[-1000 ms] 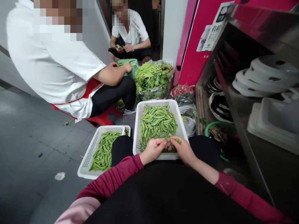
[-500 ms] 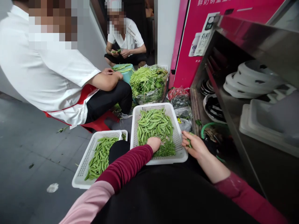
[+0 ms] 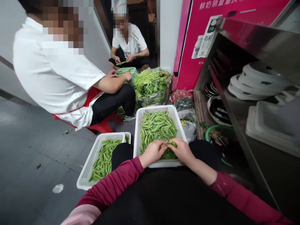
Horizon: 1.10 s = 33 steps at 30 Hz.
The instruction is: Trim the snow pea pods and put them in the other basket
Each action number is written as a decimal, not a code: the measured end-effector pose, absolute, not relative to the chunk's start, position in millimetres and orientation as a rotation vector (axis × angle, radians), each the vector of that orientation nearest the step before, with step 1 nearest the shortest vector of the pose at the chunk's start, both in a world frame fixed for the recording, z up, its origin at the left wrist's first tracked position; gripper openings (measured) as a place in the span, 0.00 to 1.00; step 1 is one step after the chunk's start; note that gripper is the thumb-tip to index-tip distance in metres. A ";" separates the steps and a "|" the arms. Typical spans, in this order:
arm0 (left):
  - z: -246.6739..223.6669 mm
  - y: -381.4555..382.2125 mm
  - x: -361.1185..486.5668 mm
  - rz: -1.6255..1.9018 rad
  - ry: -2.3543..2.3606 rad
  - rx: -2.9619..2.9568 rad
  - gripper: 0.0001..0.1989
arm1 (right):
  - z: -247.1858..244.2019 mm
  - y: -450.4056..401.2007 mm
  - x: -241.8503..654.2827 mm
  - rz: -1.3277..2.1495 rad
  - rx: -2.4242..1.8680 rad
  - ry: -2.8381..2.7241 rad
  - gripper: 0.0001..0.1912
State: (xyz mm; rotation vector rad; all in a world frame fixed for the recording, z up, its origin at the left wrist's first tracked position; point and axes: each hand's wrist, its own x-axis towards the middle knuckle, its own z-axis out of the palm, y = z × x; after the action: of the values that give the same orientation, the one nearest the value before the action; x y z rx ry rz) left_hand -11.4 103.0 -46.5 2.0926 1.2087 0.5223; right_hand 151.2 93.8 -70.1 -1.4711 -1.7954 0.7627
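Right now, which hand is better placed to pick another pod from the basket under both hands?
Left, probably. The right hand has a pod in its grip; the left hand only seems to pinch its end, over the basket.

Green pods [image 3: 157, 125], white basket [image 3: 137, 134]

A grey tiled floor [image 3: 47, 150] runs below pale walls [image 3: 8, 37]

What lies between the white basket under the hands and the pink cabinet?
In the head view, filled plastic bags lie between the white basket and the pink cabinet.
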 end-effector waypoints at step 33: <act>-16.2 96.5 -10.8 0.221 0.913 2.274 0.08 | -38.1 72.9 171.9 0.711 -1.082 -2.315 0.07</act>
State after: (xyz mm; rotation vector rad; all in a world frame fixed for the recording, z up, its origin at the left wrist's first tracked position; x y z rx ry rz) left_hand -10.8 96.5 -16.2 2.2739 0.9129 0.2209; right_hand 171.9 72.9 -38.1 -1.0824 -2.3152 0.7110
